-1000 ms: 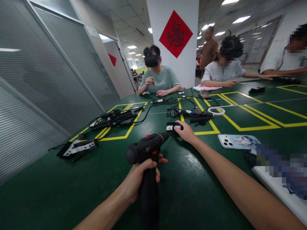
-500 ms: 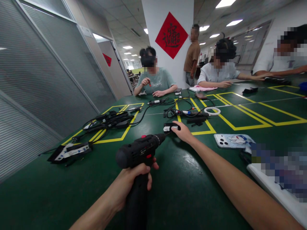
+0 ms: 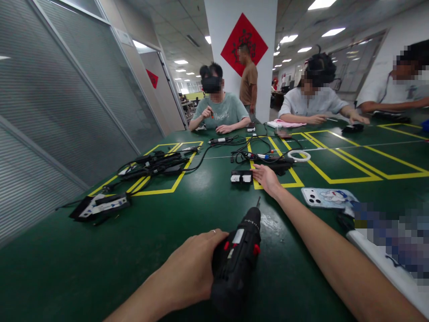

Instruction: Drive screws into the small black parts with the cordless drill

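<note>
My left hand (image 3: 197, 264) is wrapped around a black cordless drill (image 3: 237, 264) with red buttons, its thin bit pointing forward over the green table (image 3: 187, 214). The drill's grip and most of my fingers are hidden beneath its body. Ahead of the bit stands a small black box with white blocks (image 3: 241, 177) on its near side. Just right of this box is my right hand (image 3: 266, 178), fingers stretched out and holding nothing. Its fingertips reach the box's right side; whether they touch it I cannot tell.
Black cables (image 3: 161, 165) lie heaped at left, near a black and white part (image 3: 103, 206). Tools and cables lie beyond my right hand, beside a white ring (image 3: 299, 155). A phone (image 3: 326, 197) is at right. Several people sit around the table; another person (image 3: 248, 82) stands behind.
My left hand has drawn the drill back and right, turning it to point forward. My right hand has let go of the black box and opened beside it. The standing person has moved left.
</note>
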Action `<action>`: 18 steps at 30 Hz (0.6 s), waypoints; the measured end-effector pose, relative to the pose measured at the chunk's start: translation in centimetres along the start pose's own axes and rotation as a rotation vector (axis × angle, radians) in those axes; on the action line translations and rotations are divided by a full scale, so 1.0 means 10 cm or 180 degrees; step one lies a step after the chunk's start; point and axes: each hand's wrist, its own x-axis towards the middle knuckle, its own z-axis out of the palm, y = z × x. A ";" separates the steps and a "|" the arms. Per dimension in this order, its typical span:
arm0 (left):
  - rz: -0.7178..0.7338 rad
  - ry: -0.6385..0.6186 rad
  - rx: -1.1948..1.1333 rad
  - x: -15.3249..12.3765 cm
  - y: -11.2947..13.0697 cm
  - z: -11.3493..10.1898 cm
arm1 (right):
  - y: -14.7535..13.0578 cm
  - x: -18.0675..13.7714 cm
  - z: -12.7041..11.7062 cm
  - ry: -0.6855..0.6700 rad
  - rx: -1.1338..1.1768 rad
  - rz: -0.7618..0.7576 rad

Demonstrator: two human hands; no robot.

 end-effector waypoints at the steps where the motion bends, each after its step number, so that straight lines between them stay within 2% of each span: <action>1: 0.0063 0.0005 0.0017 0.01 -0.05 0.03 | -0.01 0.00 0.00 0.0009 0.0098 0.0035; 4: 0.0231 -0.0097 0.0178 0.05 -0.16 0.12 | -0.01 -0.01 0.01 0.0114 0.0341 0.0100; 9: 0.0435 -0.0637 0.0720 0.13 -0.15 0.15 | -0.01 -0.01 0.01 0.0086 0.0618 0.0220; 15: 0.0422 -0.1459 0.1215 0.17 0.03 -0.07 | -0.01 -0.02 0.00 0.0026 0.0890 0.0308; 17: 0.0554 -0.1340 0.1309 0.32 0.03 -0.18 | 0.01 -0.01 -0.01 -0.0033 0.0907 0.0256; 18: 0.0652 -0.1097 0.1410 0.43 -0.01 -0.23 | 0.02 -0.01 -0.01 -0.0062 0.0908 0.0229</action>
